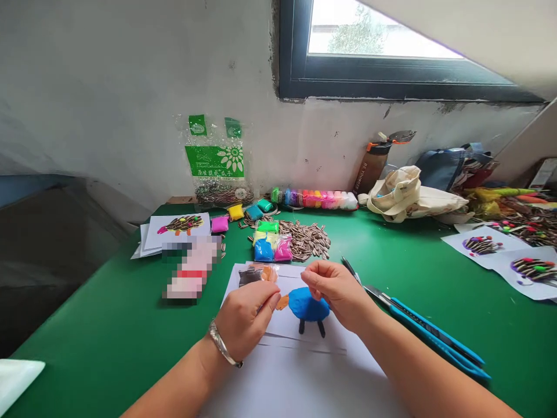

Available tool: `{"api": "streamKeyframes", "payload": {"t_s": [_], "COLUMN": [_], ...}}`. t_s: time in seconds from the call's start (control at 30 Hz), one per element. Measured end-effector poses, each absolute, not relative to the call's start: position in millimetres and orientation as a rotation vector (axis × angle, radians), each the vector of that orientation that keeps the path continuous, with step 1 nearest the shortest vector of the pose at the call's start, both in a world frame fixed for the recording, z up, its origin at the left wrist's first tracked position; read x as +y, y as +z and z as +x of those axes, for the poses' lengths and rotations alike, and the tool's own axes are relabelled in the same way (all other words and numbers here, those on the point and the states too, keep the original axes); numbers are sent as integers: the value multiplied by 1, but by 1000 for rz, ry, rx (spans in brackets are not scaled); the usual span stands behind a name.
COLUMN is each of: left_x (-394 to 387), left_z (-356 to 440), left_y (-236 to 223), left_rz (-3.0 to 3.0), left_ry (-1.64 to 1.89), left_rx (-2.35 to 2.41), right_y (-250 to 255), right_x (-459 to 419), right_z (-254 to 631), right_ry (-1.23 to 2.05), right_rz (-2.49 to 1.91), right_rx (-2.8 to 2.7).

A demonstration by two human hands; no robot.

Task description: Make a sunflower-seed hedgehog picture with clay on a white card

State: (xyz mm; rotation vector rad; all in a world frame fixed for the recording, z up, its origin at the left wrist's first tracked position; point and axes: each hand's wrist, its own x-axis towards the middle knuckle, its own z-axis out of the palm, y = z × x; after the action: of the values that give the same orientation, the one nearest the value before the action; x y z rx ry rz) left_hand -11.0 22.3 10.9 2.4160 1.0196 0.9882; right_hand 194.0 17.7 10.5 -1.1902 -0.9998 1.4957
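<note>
A blue clay oval (pixel 308 304) with two black clay legs (pixel 321 329) and an orange clay piece (pixel 282 302) at its left end lies on white paper (pixel 300 377). My left hand (pixel 248 316), with a silver bracelet at the wrist, is pinched closed just left of the orange piece. My right hand (pixel 337 290) is also closed in a pinch, above the upper right of the blue oval and partly covering it. Whatever either pinch holds is too small or hidden to make out. Behind my left hand, clear packets of black clay (pixel 250 277) and orange clay lie on the paper.
Sunflower seeds (pixel 304 239) and bright clay packets (pixel 263 250) lie behind the paper. A blue utility knife (pixel 435 331) is at the right, near a pen (pixel 350 268). Finished seed pictures (pixel 483 245) lie far right; another picture (pixel 177 229) is at the left.
</note>
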Motion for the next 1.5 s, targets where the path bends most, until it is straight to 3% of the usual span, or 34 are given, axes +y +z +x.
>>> {"api": "streamKeyframes", "payload": {"t_s": [0.73,1.2,1.5], "left_x": [24,24,19], "left_z": [-13,-12,-12], "left_y": [7,10,10], "left_rz": [2788,2801,2787], "left_ry": [542,218,216], "left_rx": [1040,1097,1054], "right_y": [13,9,7], "right_x": [16,20,18], "right_z": [194,196,189], "right_ry": [1574,1356,1382], "right_rz": [-1145,-1271,-1273], "right_rx": [-1067,-1134,-1134]}}
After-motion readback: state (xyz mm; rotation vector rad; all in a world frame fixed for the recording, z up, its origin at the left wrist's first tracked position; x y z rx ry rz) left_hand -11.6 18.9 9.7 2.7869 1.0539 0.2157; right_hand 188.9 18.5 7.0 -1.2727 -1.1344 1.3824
